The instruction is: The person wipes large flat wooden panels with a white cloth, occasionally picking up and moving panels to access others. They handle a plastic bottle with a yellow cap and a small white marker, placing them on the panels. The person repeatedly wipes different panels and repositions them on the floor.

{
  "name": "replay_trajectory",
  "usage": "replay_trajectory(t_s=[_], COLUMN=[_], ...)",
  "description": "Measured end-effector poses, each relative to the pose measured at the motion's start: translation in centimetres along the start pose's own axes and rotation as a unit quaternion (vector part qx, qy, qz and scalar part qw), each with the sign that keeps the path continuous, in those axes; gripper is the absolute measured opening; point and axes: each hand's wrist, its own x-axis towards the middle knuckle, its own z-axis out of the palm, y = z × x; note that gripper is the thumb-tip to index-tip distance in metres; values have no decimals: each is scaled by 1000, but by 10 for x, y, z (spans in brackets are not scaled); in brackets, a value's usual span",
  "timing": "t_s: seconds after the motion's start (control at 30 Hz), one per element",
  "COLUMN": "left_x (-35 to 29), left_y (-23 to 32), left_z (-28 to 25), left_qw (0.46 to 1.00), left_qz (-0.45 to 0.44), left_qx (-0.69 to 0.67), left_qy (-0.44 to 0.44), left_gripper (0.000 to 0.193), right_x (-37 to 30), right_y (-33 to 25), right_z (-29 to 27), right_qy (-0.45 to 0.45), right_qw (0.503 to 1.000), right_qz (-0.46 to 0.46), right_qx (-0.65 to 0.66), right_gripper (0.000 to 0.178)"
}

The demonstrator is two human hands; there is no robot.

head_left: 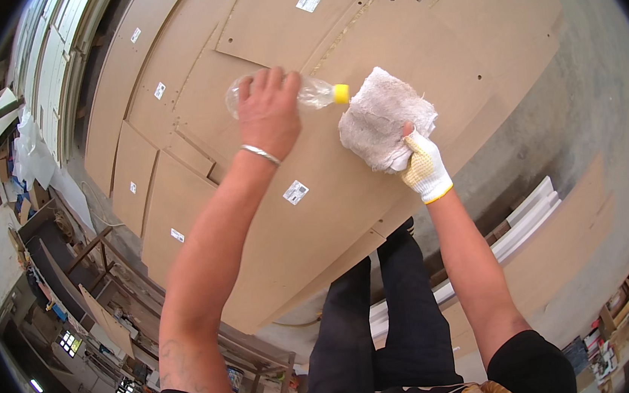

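My bare left hand (268,110), with a silver bracelet at the wrist, is wrapped round a clear plastic bottle (314,93). The bottle lies sideways in the air, its yellow cap (341,94) pointing right. Just beyond the cap is a folded, fluffy pale cloth (384,118), greyish in places. My right hand (422,162) grips this cloth by its lower right part, thumb on top and the other fingers hidden beneath. A white work glove with yellow dots covers that hand, though the thumb tip shows bare. Both hands are above brown boards.
Overlapping flat brown boards (347,216) spread under my hands, several bearing white labels (295,192). White strips (535,202) lie on the floor at right. Long pale panels (62,54) stand at the far left. A wooden frame (104,251) and clutter fill the left side.
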Motion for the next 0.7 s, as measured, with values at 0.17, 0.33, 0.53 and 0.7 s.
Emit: replay_trajectory(t_s=[0.17,0.33,0.53,0.7], left_x=[-5,-13,-32,-71], left_y=[45,32,21,-31], left_z=[-14,-19,-7,25], left_qw=[994,997,999,995], left_qz=[92,47,14,-88], left_qx=[52,55,37,-5], left_qy=[-23,-40,-30,36], left_gripper=[26,26,30,42], right_x=[-5,-11,-14,-17], right_y=[6,4,21,53], right_z=[11,14,33,55], right_qy=[-5,-11,-11,-91], right_qw=[999,997,999,973], right_qz=[-33,-59,-43,43], right_qx=[-5,-42,7,208], right_gripper=[52,58,55,53])
